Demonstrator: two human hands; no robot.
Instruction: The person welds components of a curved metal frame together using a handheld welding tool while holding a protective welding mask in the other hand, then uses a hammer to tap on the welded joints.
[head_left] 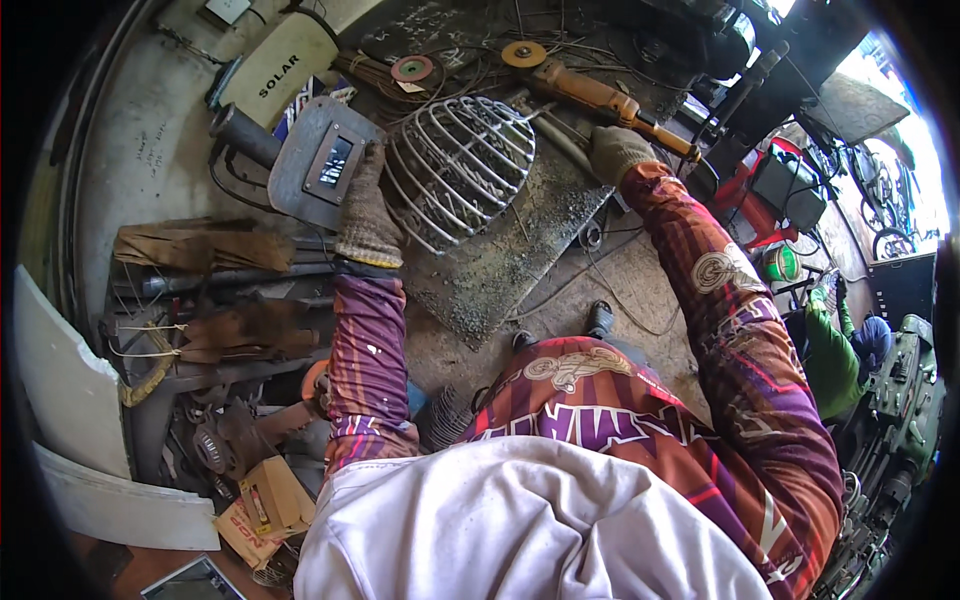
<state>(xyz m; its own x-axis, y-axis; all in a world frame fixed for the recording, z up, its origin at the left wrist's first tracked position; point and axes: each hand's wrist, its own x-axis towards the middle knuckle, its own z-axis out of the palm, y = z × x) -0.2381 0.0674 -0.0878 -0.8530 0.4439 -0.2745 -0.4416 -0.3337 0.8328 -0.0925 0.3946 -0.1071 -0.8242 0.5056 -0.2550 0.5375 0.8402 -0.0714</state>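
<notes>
My left hand, in a grey-brown knit glove, is closed on the edge of a grey welding shield with a dark window. Just right of that glove, a dome-shaped cage of pale metal bars rests on a grit-covered metal plate. My right hand, also gloved, is closed around the near end of a long grey tool, which reaches toward the cage's far right side. The glove hides its grip, and I cannot make out the tool's kind. Beyond it lies an angle grinder.
Two abrasive discs and tangled cables lie at the back. Metal bars and brown cloths are stacked at left, above a cardboard box. A red chair stands at right, and a person in green is beyond my right arm.
</notes>
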